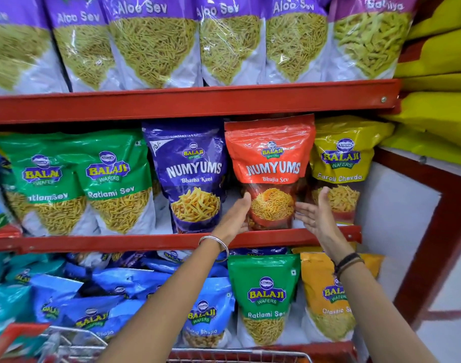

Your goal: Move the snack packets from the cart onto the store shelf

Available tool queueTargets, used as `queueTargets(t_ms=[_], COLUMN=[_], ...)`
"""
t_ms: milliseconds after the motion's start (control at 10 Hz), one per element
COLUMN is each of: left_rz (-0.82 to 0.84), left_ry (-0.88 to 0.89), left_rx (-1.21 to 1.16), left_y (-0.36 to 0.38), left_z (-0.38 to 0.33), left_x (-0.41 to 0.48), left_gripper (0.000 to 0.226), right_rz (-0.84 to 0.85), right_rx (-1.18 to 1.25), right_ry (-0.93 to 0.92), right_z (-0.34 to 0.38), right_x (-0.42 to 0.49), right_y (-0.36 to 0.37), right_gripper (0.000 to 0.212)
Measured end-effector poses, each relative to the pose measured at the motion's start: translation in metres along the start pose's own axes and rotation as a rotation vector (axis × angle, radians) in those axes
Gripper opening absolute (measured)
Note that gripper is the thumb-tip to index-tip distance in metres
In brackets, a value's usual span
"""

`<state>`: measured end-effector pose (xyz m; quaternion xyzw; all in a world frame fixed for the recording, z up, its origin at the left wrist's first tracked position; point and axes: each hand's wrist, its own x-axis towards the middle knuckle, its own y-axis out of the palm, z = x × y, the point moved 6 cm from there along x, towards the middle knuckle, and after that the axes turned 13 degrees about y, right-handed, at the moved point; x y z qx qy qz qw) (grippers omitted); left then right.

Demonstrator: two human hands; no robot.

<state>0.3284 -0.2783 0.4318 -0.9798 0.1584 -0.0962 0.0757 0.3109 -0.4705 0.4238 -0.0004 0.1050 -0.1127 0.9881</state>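
I saw the red packet (270,171) upright on the shelf (145,242) between spread-fingered hands, left hand (236,216) touching, right hand (315,213) just beside.

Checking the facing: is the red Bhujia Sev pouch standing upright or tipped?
Upright. The red Bhujia Sev pouch stands on the middle shelf, label level, left hand touching its side.

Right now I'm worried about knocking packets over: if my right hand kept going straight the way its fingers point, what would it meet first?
Probably the yellow Farali Chevda packet: the right hand, open, points up and inward at its lower front, just beside the red Bhujia Sev packet. Depth is unclear.
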Motion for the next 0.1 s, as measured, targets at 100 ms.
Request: queueTargets(t_ms=[100], left_rz=[-0.149], left_ry=[0.192], left_rx=[0.159], left_y=[-0.0138], left_z=[-0.0089], left_x=[-0.0108], left_gripper=[0.049], right_rz=[-0.079], right_rx=[0.051], right_ry=[-0.069], right_z=[-0.0245], right_x=[-0.0192], right_y=[-0.0106], right_gripper=[0.093])
